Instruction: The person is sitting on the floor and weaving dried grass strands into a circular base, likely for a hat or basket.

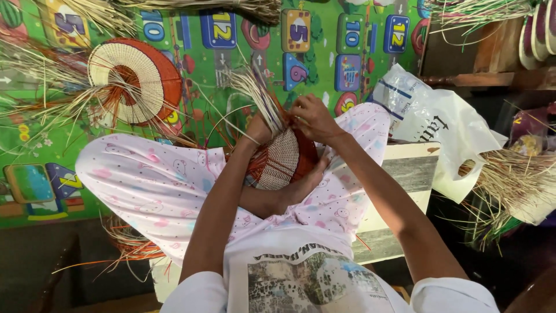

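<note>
Weaving is the step in hand, judged from the head view: a half-made basket (282, 159) of pale and orange-brown straw rests in the lap, propped against a bare foot (307, 179), above pink dotted trousers (156, 185). The left hand (259, 128) is closed around the loose straw ends (260, 95) that stand up from the rim, bunching them. The right hand (311, 117) has its fingertips pressed together, pinching a thin strand at the rim's top edge. Both forearms reach forward and meet over the basket, wrists bent slightly inward. Passing that strand between the upright straws would call for a tight pull and steady bunching. A second round woven piece (134, 81) lies well apart on the green play mat (202, 75); a white plastic bag (446, 124) sits to the right.
</note>
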